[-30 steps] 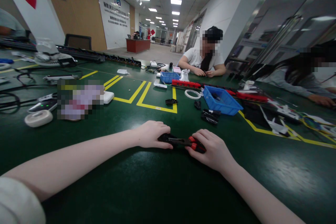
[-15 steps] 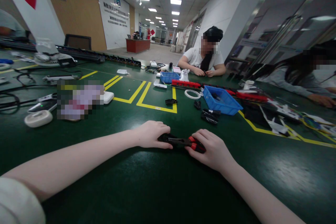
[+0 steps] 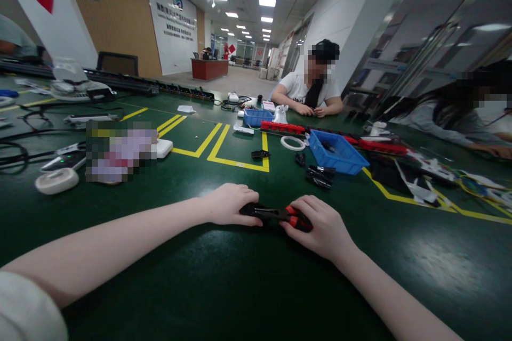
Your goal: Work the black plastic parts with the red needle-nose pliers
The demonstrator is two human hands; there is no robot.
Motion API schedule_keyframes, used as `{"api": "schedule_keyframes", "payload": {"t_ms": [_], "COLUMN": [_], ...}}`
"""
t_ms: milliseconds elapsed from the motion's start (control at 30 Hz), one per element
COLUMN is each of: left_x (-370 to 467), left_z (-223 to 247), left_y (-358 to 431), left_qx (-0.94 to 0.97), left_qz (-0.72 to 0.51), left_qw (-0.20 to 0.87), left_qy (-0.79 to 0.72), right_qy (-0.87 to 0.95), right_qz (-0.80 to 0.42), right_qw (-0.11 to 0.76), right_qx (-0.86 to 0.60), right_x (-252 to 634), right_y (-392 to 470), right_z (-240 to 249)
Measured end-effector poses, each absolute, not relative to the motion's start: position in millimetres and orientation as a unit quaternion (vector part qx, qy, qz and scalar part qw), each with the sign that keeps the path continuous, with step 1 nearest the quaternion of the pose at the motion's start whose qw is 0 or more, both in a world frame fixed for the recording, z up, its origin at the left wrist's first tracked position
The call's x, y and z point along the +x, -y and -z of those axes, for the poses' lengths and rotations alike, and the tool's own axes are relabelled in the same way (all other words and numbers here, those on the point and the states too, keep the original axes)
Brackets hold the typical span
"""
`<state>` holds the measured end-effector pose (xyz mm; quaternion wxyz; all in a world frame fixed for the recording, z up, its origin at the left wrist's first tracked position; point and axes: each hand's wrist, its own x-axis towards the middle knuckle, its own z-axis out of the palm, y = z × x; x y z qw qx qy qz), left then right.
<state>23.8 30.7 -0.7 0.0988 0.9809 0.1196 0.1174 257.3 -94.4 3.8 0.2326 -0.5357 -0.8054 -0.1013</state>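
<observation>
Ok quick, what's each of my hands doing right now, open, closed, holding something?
Left hand: closed on a black piece.
Right hand: closed around the handles of the red-and-black pliers.

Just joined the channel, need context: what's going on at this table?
A person's right hand holds pliers with red-and-black handles, their nose pointing toward a glossy black piece held in the left hand. Whether the pliers grip it is too dark to tell. Both hands are low over the dark green tabletop. Beyond them, more glossy black pieces lie beside a blue plastic bin. A co-worker in a white shirt sits across.
</observation>
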Motion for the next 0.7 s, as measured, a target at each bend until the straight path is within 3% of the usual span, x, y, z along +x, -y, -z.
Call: {"api": "schedule_keyframes", "payload": {"t_ms": [700], "left_x": [22.8], "left_z": [-0.6], "left_y": [-29.5], "left_qx": [0.98], "left_qz": [-0.118], "left_qw": [0.1], "left_qy": [-0.123], "right_qy": [0.795], "right_qz": [0.098], "right_qw": [0.225], "right_qx": [-0.554], "right_x": [261.7], "right_y": [95.2], "right_z": [-7.7]}}
